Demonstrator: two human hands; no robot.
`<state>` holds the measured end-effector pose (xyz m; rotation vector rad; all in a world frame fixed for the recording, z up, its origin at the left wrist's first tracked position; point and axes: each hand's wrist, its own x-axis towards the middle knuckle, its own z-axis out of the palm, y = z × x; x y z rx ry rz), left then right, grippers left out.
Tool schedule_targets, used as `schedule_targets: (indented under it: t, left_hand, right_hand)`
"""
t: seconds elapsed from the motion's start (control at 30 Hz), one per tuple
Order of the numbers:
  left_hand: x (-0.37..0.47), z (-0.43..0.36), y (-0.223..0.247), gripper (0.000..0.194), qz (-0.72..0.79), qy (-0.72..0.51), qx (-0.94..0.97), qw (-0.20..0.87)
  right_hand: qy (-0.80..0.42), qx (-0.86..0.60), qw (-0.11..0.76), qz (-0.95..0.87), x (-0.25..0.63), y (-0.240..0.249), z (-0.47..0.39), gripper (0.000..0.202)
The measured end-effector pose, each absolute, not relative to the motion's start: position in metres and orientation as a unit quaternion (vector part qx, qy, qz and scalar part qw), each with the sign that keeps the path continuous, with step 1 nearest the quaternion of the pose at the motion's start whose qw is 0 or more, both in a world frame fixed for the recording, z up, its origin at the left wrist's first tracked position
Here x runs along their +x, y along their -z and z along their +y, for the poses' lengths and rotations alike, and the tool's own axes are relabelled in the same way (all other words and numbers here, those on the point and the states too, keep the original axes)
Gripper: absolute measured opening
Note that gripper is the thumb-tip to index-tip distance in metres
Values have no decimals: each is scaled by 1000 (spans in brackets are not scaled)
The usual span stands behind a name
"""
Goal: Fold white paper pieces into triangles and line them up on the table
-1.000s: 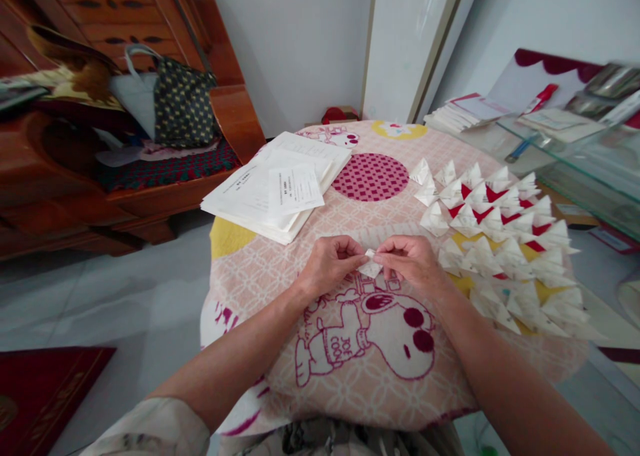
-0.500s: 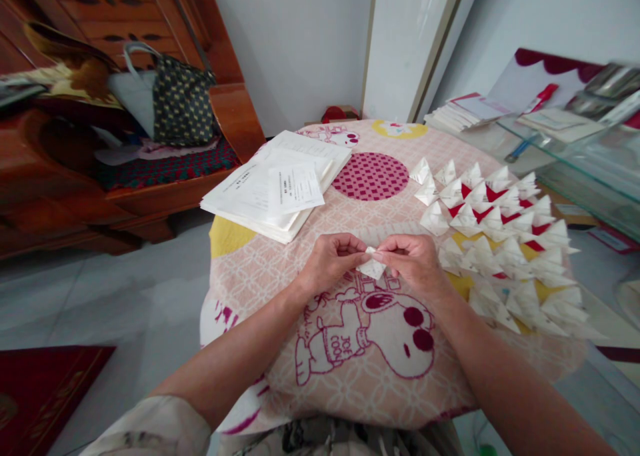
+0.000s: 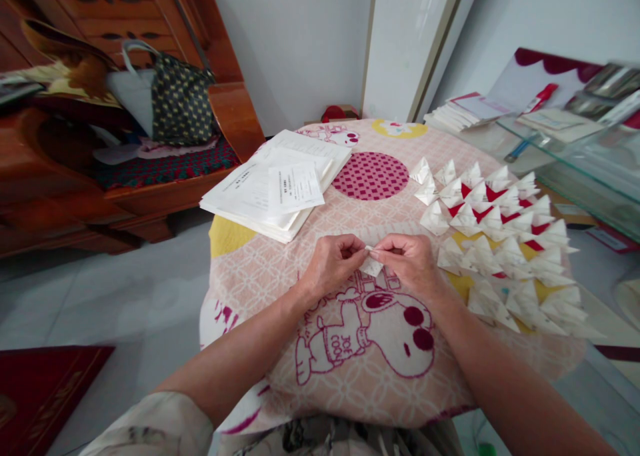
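Observation:
Between my two hands is a small folded white paper [image 3: 371, 266], its pointed lower end hanging down over the patterned tablecloth [image 3: 280, 269]. My left hand [image 3: 336, 259] pinches its upper left edge between thumb and fingers. Opposite it, my right hand [image 3: 407, 259] pinches the upper right edge, the fingertips of both hands nearly meeting. Several folded paper pieces with pointed tips [image 3: 510, 256] stand in rows to the right of my right hand. Beyond my left hand lies a stack of printed white sheets [image 3: 250, 186], a smaller printed slip on top.
At the right, a glass shelf [image 3: 575, 169] stands beside the table, with papers and a red object [image 3: 543, 97] behind. A wooden bench [image 3: 170, 196] at the left holds a patterned bag [image 3: 180, 103]. A dark red item [image 3: 45, 396] lies at the lower left.
The fingertips have shifted slightly on the folded paper, and less of it shows between them. Both hands stay in nearly the same place.

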<state>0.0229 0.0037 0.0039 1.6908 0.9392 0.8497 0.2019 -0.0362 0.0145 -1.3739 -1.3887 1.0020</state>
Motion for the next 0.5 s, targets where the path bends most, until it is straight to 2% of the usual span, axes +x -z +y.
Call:
schedule_targets:
  t: [0.3,0.5]
  left_hand:
    - [20,10,-5,23,396,-383,610,570]
    - [20,9,-4,22,408,-398,627,531]
  right_hand:
    - [-512,-525,501,-460,210,-13,-33,29]
    - [-509,-545,425,-513,210,-6,-33,35]
